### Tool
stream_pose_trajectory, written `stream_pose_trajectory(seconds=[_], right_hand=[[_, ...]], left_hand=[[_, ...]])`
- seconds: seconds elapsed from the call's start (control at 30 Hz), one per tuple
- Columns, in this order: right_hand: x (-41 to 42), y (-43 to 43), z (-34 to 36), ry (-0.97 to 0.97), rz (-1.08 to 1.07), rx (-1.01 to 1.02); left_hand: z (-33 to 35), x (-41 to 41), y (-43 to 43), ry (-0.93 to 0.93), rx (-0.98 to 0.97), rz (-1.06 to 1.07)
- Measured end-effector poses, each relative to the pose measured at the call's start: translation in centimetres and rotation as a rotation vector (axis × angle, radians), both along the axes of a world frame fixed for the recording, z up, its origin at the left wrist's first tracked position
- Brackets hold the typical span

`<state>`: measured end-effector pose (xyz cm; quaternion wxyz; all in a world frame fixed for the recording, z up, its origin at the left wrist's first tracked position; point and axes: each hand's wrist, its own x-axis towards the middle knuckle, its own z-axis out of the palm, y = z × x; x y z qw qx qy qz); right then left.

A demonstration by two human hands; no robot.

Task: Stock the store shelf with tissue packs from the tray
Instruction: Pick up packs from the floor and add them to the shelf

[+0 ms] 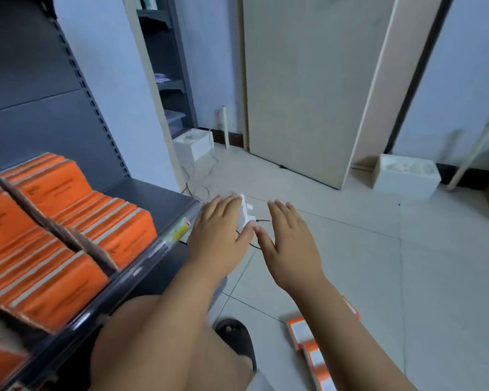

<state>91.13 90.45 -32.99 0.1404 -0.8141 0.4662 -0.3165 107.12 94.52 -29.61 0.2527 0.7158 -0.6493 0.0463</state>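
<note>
Found left hand (220,234) and right hand (291,241) spread flat, holding nothing. Noted white block (246,211) at left fingertips; shelved tissue packs (68,218) leftward; loose packs (299,331) beneath right forearm.

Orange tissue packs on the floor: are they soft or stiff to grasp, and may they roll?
Probably soft: the shelf packs show rounded, puffy tops. The floor packs look flat-sided, so rolling seems unlikely.

My left hand (222,235) and right hand (290,241) are stretched out flat, side by side, palms down and holding nothing, thumbs almost touching. Orange tissue packs (68,221) stand in rows on the dark shelf (158,198) to the left. More orange packs (308,342) lie on the tiled floor (407,277) near right, under my right forearm.
</note>
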Motion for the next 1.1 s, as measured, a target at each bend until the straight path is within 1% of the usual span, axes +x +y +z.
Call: stream_pose_trajectory(seconds=[0.1,0.27,0.37,0.5,0.7,0.83,0.9,1.0,1.1], right_hand=[[-4.0,-0.3,-3.1,0.039,-0.107,0.078],[-9.1,-0.8,-10.0,0.106,-0.247,0.280],[-11.4,-1.2,-14.1,0.169,-0.302,0.408],[-13.8,-1.5,-20.0,0.216,-0.354,0.556],[-14.7,-0.9,-27.9,0.320,-0.414,0.762],[-14.0,-0.7,-31.5,0.412,-0.399,0.918],[-13.9,-0.9,-32.8,0.459,-0.404,0.993],[-13.6,-1.1,-34.4,0.511,-0.399,1.031],[-13.1,-1.5,-35.7,0.519,-0.401,1.030]], left_hand=[[-4.0,-3.7,-1.7,-0.006,0.122,-0.080],[-10.6,-6.6,-2.6,0.048,0.353,-0.121],[-14.8,-7.1,-3.2,0.113,0.484,-0.096],[-21.2,-7.3,-3.5,0.168,0.676,-0.087],[-28.8,-9.3,-4.6,0.229,0.864,-0.093],[-33.9,-10.1,-5.1,0.345,0.949,-0.156],[-35.5,-10.5,-5.3,0.405,0.998,-0.154],[-37.7,-10.6,-6.3,0.525,1.023,-0.122],[-39.0,-10.5,-7.7,0.676,1.047,-0.065]])
